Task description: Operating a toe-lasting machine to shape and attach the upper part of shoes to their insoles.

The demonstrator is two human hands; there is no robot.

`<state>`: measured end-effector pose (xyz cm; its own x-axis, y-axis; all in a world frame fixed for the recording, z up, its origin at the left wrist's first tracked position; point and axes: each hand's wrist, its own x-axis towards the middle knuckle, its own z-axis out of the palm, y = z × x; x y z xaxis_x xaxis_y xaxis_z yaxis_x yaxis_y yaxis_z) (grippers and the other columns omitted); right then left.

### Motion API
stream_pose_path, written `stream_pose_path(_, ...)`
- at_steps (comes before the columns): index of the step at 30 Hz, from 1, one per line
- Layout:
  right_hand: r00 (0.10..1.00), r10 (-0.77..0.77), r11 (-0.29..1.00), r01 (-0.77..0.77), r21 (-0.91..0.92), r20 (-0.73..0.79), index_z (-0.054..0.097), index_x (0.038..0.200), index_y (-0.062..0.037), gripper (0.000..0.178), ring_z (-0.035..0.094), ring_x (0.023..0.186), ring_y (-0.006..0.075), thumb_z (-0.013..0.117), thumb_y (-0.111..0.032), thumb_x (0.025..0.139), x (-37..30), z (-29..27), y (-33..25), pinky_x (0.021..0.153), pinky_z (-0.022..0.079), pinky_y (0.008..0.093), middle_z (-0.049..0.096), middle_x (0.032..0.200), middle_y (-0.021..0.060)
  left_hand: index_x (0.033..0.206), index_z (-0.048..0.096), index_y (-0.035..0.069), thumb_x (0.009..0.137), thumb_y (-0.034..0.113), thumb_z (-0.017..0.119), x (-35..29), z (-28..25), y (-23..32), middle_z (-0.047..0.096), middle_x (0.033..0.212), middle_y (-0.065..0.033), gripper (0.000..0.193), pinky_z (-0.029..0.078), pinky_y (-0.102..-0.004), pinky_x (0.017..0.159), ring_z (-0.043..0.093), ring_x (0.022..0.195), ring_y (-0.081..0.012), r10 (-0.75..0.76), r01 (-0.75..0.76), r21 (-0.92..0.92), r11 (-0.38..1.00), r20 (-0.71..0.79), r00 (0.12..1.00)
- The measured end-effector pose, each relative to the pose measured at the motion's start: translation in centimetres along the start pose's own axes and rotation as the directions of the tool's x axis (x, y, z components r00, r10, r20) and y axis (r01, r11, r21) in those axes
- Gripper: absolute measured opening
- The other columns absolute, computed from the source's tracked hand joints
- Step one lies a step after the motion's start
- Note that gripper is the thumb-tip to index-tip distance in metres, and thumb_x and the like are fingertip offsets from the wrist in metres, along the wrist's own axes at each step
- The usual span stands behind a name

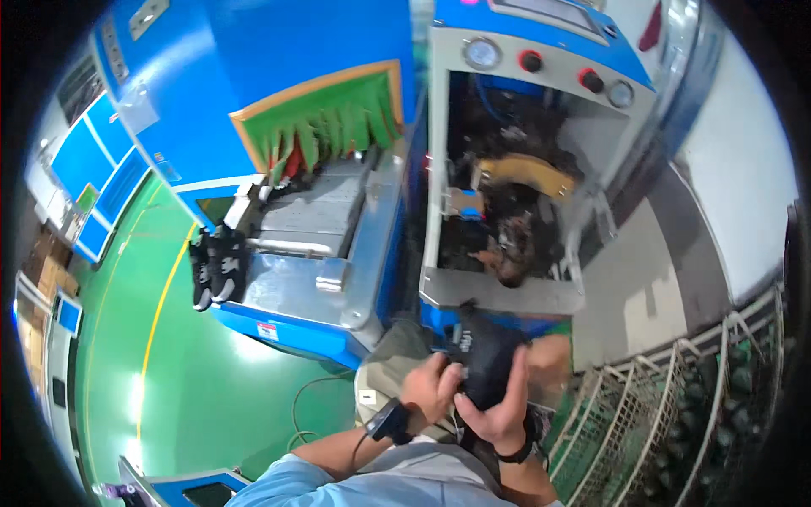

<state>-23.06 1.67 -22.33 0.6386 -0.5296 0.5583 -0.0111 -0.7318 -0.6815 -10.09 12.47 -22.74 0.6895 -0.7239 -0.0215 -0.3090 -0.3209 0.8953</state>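
Observation:
A black shoe upper (488, 359) with small pale print on its side is held upright in front of my lap. My left hand (429, 389) has its fingers curled against the left side of the upper. On the other side, my right hand (500, 407) cups it between the thumb and the stretched fingers. The inside of the upper is hidden. Just beyond my hands stands a machine with a pale frame (503, 294), and in its dark opening sit a curved yellow part (532, 175) and a brownish, worn-looking form (512, 249).
On the left, a blue machine (312, 42) has a green strip curtain (329, 122) over a conveyor (312, 203). A pair of black sneakers (218, 266) is at its left edge. Wire racks (650, 397) of dark items stand at right. A cable (297, 406) lies on the green floor.

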Motion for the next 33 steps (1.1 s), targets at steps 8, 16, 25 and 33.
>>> stream_pose_path(8, 0.904, 0.339, 0.331, -0.372, 0.867, 0.258, 0.033, 0.155, 0.0059, 0.094, 0.056, 0.128, 0.0226, 0.064, -0.007, 0.067, 4.6, -5.1, 5.6, 0.111, 0.04, 0.0339, 0.055, 0.141, 0.0127, 0.076, 0.056, -0.002, 0.106, 0.021, 0.04, 1.1, 0.9, 1.1, 0.061, 0.072, -0.0156, 0.041, 0.052, -0.041, 0.073, 0.065, 0.068, -0.0325, 0.322, -0.303, -0.54, 0.786, -0.06, 0.945)
stream_pose_path(16, 0.966, 0.174, 0.917, -0.229, 0.326, 0.19, 0.029, 0.156, 0.0081, 0.096, 0.051, 0.133, 0.0217, 0.075, -0.003, 0.072, 20.6, -10.6, 1.0, 0.112, 0.038, 0.0335, 0.051, 0.148, 0.0177, 0.102, 0.067, -0.002, 0.101, 0.03, 0.054, 6.7, -0.5, -3.0, 0.067, 0.094, -0.0215, 0.035, 0.051, -0.0443, 0.079, 0.065, 0.083, -0.0387, 0.152, -0.158, -0.001, 0.988, 0.26, 0.954)
stream_pose_path(25, 0.761, 0.331, 0.87, -0.017, -0.492, 0.559, 0.033, 0.154, 0.0032, 0.094, 0.065, 0.116, 0.0392, 0.074, -0.032, 0.078, 32.7, -6.3, 2.9, 0.099, 0.048, 0.0395, 0.064, 0.122, 0.0341, 0.104, 0.071, -0.002, 0.097, 0.034, 0.059, 5.3, 2.0, -9.0, 0.071, 0.099, -0.0238, 0.039, 0.054, -0.0468, 0.078, 0.069, 0.089, -0.0415, -0.143, 0.128, 0.065, 0.99, 0.516, 0.845)
stream_pose_path(33, 0.868, 0.364, 0.745, -0.053, -0.665, 0.338, 0.026, 0.158, -0.0025, 0.089, 0.058, 0.115, 0.0525, 0.065, -0.038, 0.085, 33.0, -3.2, 5.5, 0.1, 0.047, 0.0494, 0.058, 0.123, 0.0406, 0.1, 0.07, 0.001, 0.099, 0.035, 0.055, 6.4, 2.5, -10.4, 0.07, 0.096, -0.0223, 0.037, 0.053, -0.0505, 0.078, 0.068, 0.09, -0.0428, 0.003, 0.036, -0.066, 0.997, 0.51, 0.86)
